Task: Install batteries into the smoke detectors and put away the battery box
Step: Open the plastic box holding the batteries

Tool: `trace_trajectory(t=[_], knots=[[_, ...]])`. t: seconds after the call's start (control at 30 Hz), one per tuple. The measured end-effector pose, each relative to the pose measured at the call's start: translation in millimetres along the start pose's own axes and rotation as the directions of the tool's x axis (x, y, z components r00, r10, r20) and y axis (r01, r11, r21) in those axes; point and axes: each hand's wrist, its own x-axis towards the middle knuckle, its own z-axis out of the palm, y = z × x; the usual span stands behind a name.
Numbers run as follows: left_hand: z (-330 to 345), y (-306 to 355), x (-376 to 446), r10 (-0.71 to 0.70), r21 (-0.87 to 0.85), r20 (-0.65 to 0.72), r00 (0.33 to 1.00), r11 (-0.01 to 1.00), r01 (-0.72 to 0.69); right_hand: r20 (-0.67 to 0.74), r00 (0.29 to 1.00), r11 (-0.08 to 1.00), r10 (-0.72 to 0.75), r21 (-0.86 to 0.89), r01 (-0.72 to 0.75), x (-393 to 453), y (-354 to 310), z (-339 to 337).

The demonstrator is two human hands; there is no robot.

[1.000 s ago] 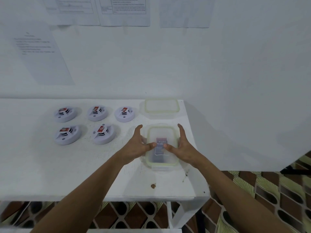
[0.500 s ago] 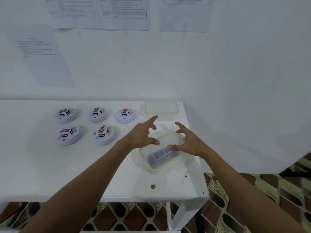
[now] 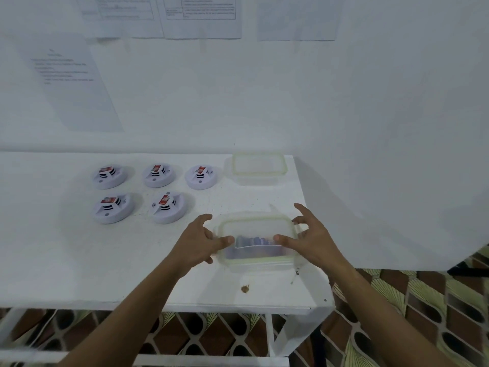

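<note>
A clear battery box (image 3: 256, 261) with a pale green rim sits near the table's front right, its long side running left to right. Something bluish, blurred, lies inside it. My left hand (image 3: 197, 241) grips the box's left end, thumb on the near rim. On the right end, my right hand (image 3: 312, 239) holds it with the thumb on the rim and the fingers spread along the side. Several white round smoke detectors (image 3: 169, 207) stand in two rows to the left, each with a red-labelled battery in its top.
The box's lid (image 3: 258, 167) lies at the back right corner of the white table (image 3: 66, 260), against the wall. A small brown stain (image 3: 245, 288) marks the table's front. The table's right edge runs just past the box, above a patterned floor (image 3: 423, 313).
The box has been turned from lengthwise to crosswise on the table. Both hands let go briefly while it swung and now hold its two ends.
</note>
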Motion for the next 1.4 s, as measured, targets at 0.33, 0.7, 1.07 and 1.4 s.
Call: trace_trajectory(t=[0.33,0.7,1.07,1.4], knots=[[-7,13,-3,0.055,-0.023,-0.072,0.996,0.998,-0.057,-0.058,0.996,0.994,-0.074,0.081,0.079,-3,0,-9],[-34,74,89,0.206,-0.084,-0.241,0.948,0.969,-0.232,-0.111,0.980,0.974,-0.163,0.138,0.178,104,-54,-35],[-21,89,227,0.166,-0.023,-0.191,0.967,0.985,-0.173,-0.067,0.994,0.992,-0.088,0.083,0.094,235,-40,-27],[-12,65,234,0.069,-0.093,-0.135,0.988,0.992,-0.082,-0.057,0.998,0.992,-0.036,0.115,0.043,230,-18,-18]])
